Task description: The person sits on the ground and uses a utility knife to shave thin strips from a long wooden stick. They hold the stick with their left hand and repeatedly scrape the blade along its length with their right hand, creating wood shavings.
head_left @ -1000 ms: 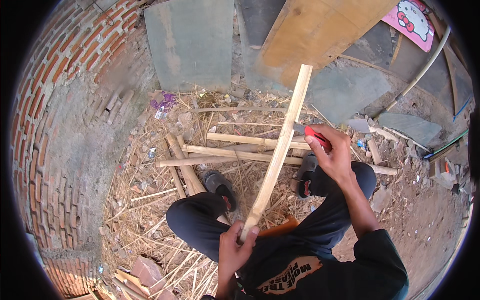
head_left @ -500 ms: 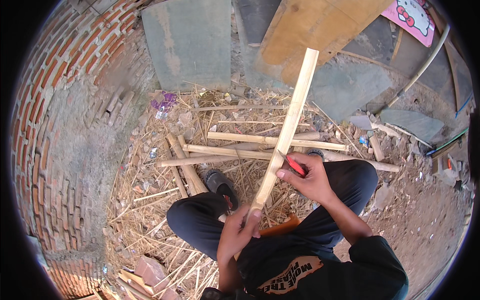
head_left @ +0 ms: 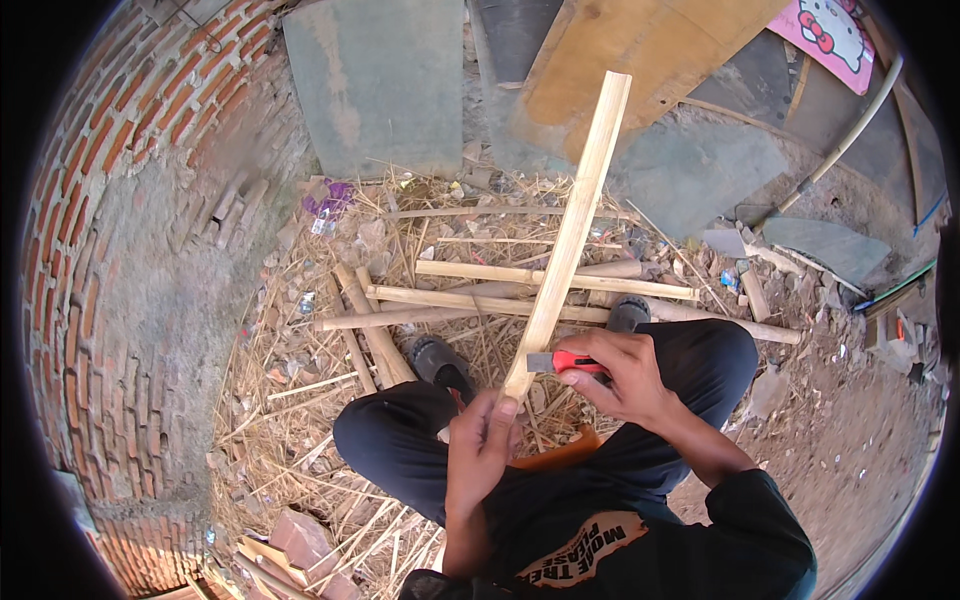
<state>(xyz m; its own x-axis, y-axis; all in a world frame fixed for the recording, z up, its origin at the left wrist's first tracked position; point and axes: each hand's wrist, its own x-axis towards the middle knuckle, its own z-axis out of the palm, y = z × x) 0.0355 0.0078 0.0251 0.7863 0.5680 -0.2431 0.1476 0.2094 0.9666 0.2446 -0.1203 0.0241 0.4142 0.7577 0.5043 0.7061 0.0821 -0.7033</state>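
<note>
A long split bamboo strip [head_left: 571, 230] slants up and away from my lap. My left hand [head_left: 482, 445] is closed round its near end, thumb on top. In my right hand [head_left: 622, 376] is a red utility knife [head_left: 578, 362], gripped by its handle. Its short grey blade points left and lies against or just over the strip, a little beyond my left hand; contact is hard to tell. An orange piece [head_left: 560, 450] shows partly between my thighs below the strip.
Several bamboo pieces [head_left: 470, 300] lie crossed on the ground beyond my feet, amid straw and shavings [head_left: 290, 440]. A brick wall [head_left: 110, 300] rises on the left. Grey boards [head_left: 385, 90] and a tan board [head_left: 640, 60] lean at the back. Rubble [head_left: 310, 545] lies at lower left.
The utility knife has moved down the strip toward my left hand, and its blade now lies flatter, pointing left. The strip's far end has shifted slightly up and left.
</note>
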